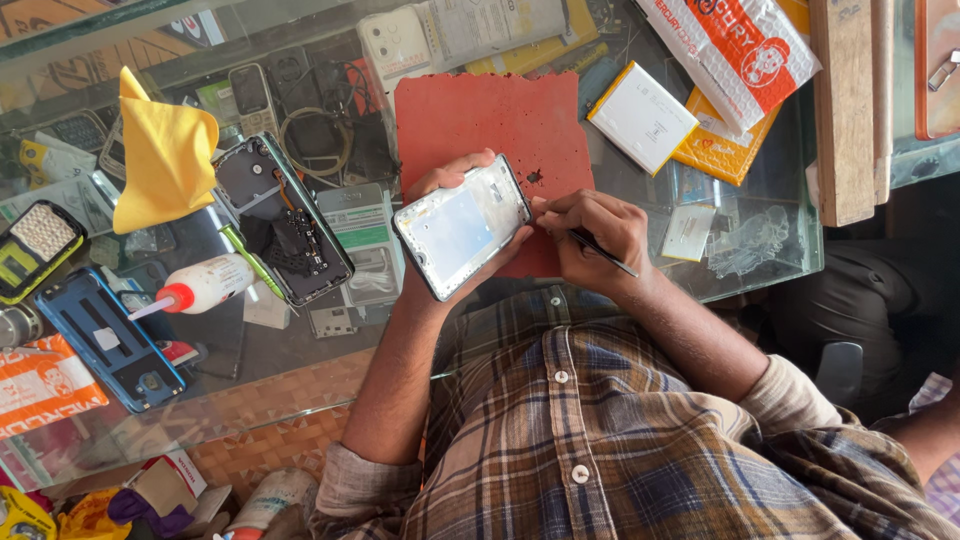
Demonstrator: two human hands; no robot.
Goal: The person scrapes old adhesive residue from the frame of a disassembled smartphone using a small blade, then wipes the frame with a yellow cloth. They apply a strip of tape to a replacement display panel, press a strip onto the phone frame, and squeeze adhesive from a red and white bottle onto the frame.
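My left hand (438, 190) cradles an opened phone body (462, 226), inner side up, over the near edge of a red work mat (490, 120). My right hand (592, 240) pinches a thin dark tool (604, 252) like a pen, with its tip at the phone's right end. A small dark speck lies on the mat just above that corner.
On the glass counter (300, 350) lie a second opened phone (285, 220), a yellow cloth (160, 155), a white glue bottle with red nozzle (205, 283), a blue phone case (110, 338), a white battery (642, 116), an orange padded envelope (730, 50) and a wooden block (845, 100).
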